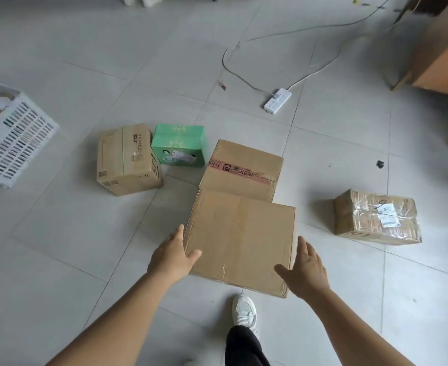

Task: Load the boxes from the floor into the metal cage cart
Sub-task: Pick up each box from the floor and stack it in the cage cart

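The plain brown box (pixel 240 241) sits on the floor just before the taped box (pixel 244 169), with the left hand (pixel 171 256) and right hand (pixel 306 269) spread flat against its sides; stiff cardboard, probably bulky, best squeezed low at both sides.

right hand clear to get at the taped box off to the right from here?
Probably yes. The right hand is open beside the large plain box, holding nothing, and only bare floor lies between it and the taped box; it may need a lean.
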### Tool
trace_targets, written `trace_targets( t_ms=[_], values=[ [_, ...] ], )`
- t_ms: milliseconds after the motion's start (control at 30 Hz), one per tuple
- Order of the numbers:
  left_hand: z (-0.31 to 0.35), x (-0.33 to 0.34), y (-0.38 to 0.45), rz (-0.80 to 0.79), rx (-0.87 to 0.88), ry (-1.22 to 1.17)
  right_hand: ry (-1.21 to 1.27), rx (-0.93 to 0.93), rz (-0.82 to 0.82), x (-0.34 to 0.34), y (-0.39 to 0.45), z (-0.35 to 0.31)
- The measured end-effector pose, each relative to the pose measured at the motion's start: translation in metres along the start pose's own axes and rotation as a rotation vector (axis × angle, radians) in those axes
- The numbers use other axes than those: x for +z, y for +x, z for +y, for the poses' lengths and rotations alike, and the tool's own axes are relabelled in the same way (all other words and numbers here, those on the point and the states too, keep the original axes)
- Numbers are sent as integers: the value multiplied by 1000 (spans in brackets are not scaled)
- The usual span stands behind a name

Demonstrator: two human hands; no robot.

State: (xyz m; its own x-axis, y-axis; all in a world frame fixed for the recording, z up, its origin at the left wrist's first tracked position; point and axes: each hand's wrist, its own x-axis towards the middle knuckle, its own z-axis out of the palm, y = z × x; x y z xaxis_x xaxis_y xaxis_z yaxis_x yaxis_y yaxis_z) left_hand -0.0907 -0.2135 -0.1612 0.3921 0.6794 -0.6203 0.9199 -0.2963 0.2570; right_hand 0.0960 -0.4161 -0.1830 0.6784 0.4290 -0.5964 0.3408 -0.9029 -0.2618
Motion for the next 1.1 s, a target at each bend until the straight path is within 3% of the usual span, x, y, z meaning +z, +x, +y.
trace_targets(
  t_ms=[300,567,800,1100],
  values=[
    [-15,66,114,-74,-133,-111,149,171,-99,64,100,40],
    [-27,105,165,-77,-191,-236,375,293,-116,122,139,60],
    [-34,115,167,-22,-185,-335,478,306,-45,134,142,67],
    [-46,80,106,57,-201,-457,509,218,-26,92,102,44]
  ],
)
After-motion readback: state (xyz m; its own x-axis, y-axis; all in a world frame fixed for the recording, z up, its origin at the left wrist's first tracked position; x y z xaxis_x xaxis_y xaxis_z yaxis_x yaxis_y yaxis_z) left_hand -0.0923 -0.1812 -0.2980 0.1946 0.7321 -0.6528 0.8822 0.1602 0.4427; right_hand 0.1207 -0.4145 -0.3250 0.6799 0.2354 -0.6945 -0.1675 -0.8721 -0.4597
